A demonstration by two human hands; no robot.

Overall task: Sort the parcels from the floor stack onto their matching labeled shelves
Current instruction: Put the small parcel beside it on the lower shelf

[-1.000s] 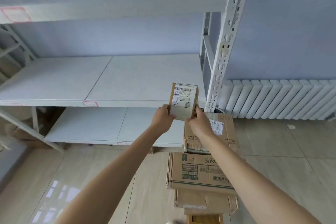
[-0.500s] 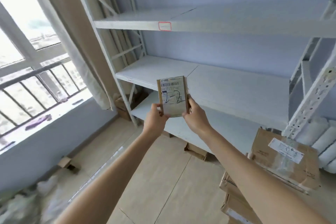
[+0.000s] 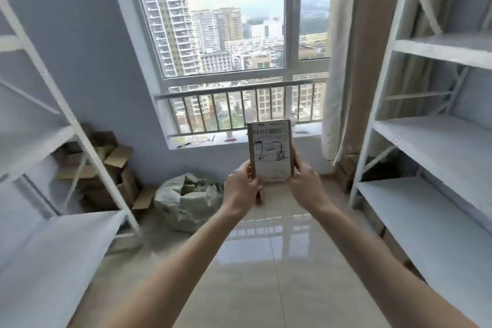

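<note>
The left hand (image 3: 241, 189) and right hand (image 3: 306, 185) pinch the small parcel (image 3: 271, 151) by its lower side edges, upright before the far window (image 3: 226, 34). It looks light and stiff; edge holds should suffice.

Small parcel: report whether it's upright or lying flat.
Upright: the small parcel stands on end, label facing the camera, left hand and right hand pinching its sides.
</note>
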